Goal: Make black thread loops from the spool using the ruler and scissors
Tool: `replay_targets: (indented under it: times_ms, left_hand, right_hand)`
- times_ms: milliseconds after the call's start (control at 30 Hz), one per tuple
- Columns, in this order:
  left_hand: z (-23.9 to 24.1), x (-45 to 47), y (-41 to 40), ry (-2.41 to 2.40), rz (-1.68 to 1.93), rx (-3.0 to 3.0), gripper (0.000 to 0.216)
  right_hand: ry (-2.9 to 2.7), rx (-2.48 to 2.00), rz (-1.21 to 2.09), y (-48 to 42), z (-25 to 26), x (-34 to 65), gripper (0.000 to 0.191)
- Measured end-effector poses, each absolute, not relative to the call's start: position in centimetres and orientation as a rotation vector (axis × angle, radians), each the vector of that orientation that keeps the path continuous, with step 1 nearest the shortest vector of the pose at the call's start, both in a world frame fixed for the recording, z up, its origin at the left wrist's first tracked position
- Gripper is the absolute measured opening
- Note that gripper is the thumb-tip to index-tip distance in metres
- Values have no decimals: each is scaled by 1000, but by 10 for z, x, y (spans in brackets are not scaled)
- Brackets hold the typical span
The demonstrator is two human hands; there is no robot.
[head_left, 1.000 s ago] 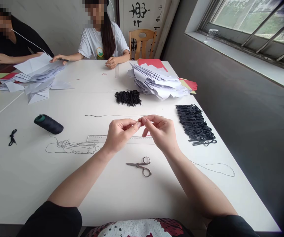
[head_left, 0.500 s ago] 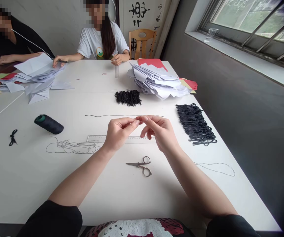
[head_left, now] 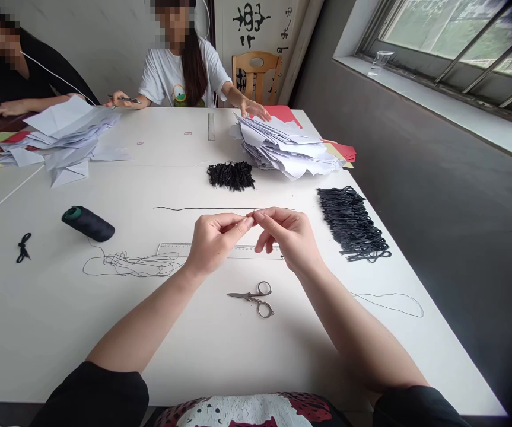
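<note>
Over the ruler, my left hand (head_left: 215, 240) and my right hand (head_left: 289, 237) meet fingertip to fingertip. Each pinches thumb against forefinger on a fine dark thread (head_left: 254, 213), of which only a tiny piece shows. The right hand's other fingers curl loosely. Just beyond the fingertips a black cord (head_left: 184, 208) lies stretched across the white table. A clear ruler (head_left: 175, 248) runs partly beneath my hands. Small metal scissors (head_left: 250, 295) lie with blades to the left, nearer to me. Loose thread (head_left: 126, 264) trails in loops from a black spool (head_left: 89, 223) on the left.
Black looped cords (head_left: 351, 224) lie in a row at right, with a smaller black bundle (head_left: 231, 177) farther back. Behind it is a white paper stack (head_left: 282, 148). A small knotted cord (head_left: 24, 248) lies far left. Two people sit across the table (head_left: 149, 184).
My hands stay nearly in place, the pinched fingertips shifting slightly. Across the table, a person's hand has left the small ruler and reached to the paper stack; their other hand has lifted a pen.
</note>
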State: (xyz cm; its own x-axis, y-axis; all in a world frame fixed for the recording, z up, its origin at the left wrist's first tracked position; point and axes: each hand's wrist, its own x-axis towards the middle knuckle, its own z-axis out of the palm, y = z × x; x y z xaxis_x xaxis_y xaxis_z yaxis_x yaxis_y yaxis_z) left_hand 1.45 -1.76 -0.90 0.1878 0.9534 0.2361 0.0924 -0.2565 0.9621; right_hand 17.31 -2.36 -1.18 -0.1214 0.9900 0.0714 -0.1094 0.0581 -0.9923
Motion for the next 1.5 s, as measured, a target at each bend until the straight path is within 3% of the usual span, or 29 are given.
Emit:
replay_targets:
  times_ms: [733,1133,1500]
  left_hand:
    - [-8,14,-18,1045,1119,1566,50]
    - [-8,15,-16,1022,1124,1443,24]
    - [-9,15,-17,979,1132,1421,24]
  right_hand:
    - [-1290,-1037,1253,-24,-13,172,35]
    - [-1240,-1043,1229,-27,-10,172,31]
    - [-1281,-1057,1166,-28,-10,171,33]
